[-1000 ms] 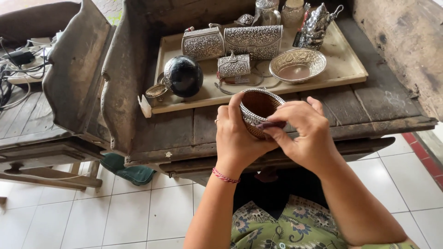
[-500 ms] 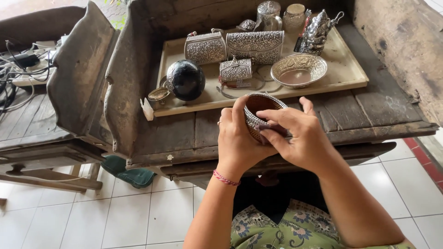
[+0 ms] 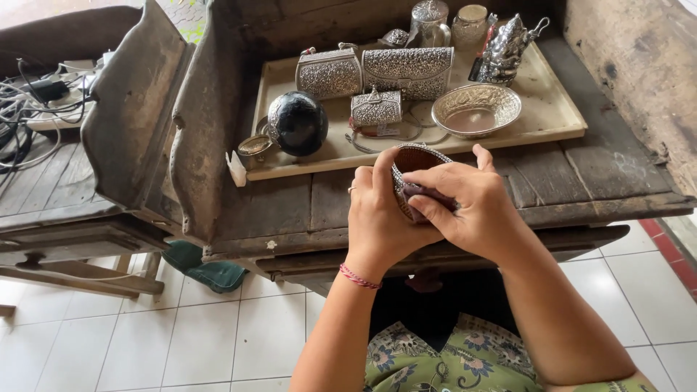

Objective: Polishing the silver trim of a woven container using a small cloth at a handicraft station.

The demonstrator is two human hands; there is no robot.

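Two bare hands meet over the front edge of an old wooden workbench (image 3: 581, 181), both closed around a small round silver-worked bowl (image 3: 411, 165) with a dark reddish-brown inside. The left hand (image 3: 377, 218) cups the bowl from the side and below, a ring on one finger and a red string bracelet (image 3: 359, 276) at the wrist; the right hand (image 3: 468, 207) curls over the rim, its fingertips (image 3: 428, 210) pressed to the patterned outer wall. The bowl is held tilted, just above the bench planks, near a pale tray (image 3: 559, 116). On that tray lie two embossed silver clutch boxes, a smaller silver box, a wide silver dish (image 3: 475, 110) and a dark round ball (image 3: 298, 123).
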